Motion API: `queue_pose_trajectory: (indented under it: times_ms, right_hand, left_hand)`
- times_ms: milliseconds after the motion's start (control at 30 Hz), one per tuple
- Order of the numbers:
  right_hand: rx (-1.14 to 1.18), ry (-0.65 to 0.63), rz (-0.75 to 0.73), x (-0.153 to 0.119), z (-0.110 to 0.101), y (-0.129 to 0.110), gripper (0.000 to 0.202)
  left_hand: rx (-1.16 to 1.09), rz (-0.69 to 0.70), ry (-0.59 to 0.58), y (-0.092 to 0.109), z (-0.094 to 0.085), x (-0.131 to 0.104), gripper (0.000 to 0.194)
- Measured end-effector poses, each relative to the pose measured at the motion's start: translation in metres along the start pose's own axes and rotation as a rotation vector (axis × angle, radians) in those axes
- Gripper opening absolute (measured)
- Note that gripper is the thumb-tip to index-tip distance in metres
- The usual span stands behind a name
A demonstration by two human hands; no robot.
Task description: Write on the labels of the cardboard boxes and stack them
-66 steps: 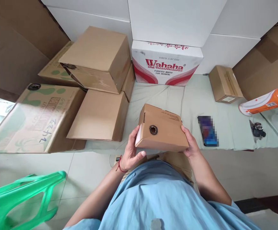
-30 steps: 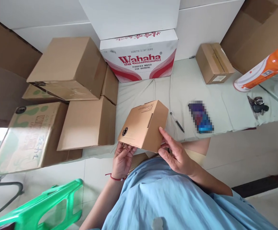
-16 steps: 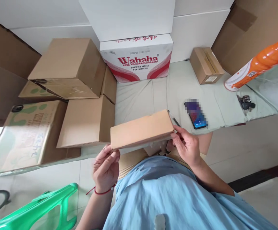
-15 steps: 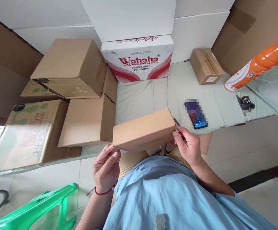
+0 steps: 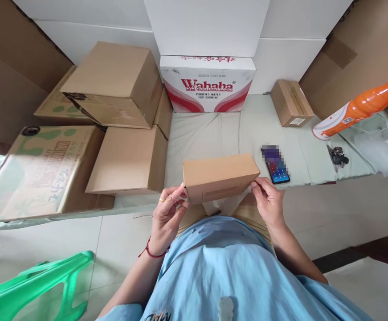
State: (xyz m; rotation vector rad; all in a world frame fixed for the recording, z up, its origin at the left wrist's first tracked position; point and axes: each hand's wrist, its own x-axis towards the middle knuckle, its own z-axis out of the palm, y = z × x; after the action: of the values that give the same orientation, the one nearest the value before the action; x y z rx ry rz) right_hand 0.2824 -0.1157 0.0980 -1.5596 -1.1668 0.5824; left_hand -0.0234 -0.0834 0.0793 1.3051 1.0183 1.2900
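Note:
A small brown cardboard box (image 5: 221,174) is at the table's front edge, between my two hands. My left hand (image 5: 167,216) pinches its near left corner, thumb and fingers closed. At the opposite end, my right hand (image 5: 267,200) grips the right corner in the same way. A faint rectangular outline shows on the side that faces me. The underside is hidden, so I cannot tell whether the box touches the table edge. A phone (image 5: 275,165) with a lit screen lies just right of the box.
Several cardboard boxes (image 5: 123,156) are stacked on the left of the cloth-covered table (image 5: 203,138). A white and red Wahaha carton (image 5: 209,84) stands at the back. To the right are a small taped box (image 5: 291,103), an orange bottle (image 5: 361,107) and keys (image 5: 338,156). A green stool (image 5: 46,285) stands lower left.
The held box has turned so its front side, with the outline, shows more and it sits more level. Both hands still hold its ends. My view has shifted a little.

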Motion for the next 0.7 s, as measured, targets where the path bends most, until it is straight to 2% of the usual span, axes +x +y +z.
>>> queue_pose_trajectory:
  times_ms: [100,367,467,567,700]
  right_hand:
    - [-0.016,0.002,0.036,0.011,0.006,0.008,0.031]
    - [-0.038,0.025,0.058,0.034,0.026,0.020,0.036]
    - [0.003,0.000,0.121,0.033,0.028,0.023,0.038]
    - [0.038,-0.062,0.200,0.031,0.028,0.023,0.040]
    - [0.054,-0.127,0.227,0.029,0.028,0.023,0.043]
  left_hand:
    - [0.045,0.014,-0.052,-0.007,0.002,0.009,0.043]
    - [0.335,0.105,-0.026,-0.030,0.004,0.026,0.060]
    - [0.445,0.114,0.003,-0.029,0.004,0.028,0.048]
    - [0.347,0.016,0.063,-0.029,0.007,0.025,0.043]
    - [0.093,-0.163,0.234,-0.031,0.012,0.020,0.057]
